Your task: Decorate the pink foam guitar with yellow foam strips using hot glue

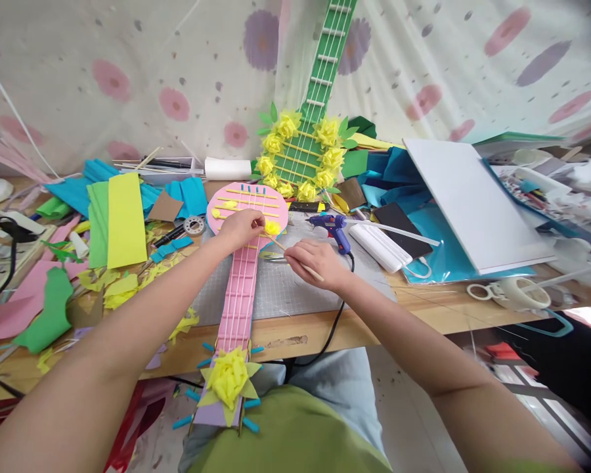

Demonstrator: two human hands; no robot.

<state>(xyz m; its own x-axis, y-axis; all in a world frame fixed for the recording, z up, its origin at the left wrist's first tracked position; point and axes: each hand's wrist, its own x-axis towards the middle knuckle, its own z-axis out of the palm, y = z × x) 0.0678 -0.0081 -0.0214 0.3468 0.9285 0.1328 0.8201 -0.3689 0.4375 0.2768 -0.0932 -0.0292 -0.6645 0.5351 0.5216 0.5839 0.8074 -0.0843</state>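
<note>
A pink paper guitar point(237, 295) lies with its round body on the cutting mat and its neck reaching over the table edge toward my lap. White strings run along it, and a large yellow paper flower point(228, 379) sits on its head end. My left hand point(243, 230) rests over the body, fingers pinched beside a small yellow paper flower point(272, 227); what they grip, if anything, is hidden. In my right hand point(318, 263) is a thin wooden stick point(278, 244), its tip pointing at that flower. A blue hot glue gun point(333, 228) lies just beyond my right hand.
Behind stands a green paper guitar point(320, 85) ringed with yellow flowers. Crepe paper scraps point(123, 220) crowd the left side. On the right are a white power strip point(379, 246), a white board point(473, 203) and tape rolls point(517, 293). The glue gun's black cord point(342, 312) hangs over the edge.
</note>
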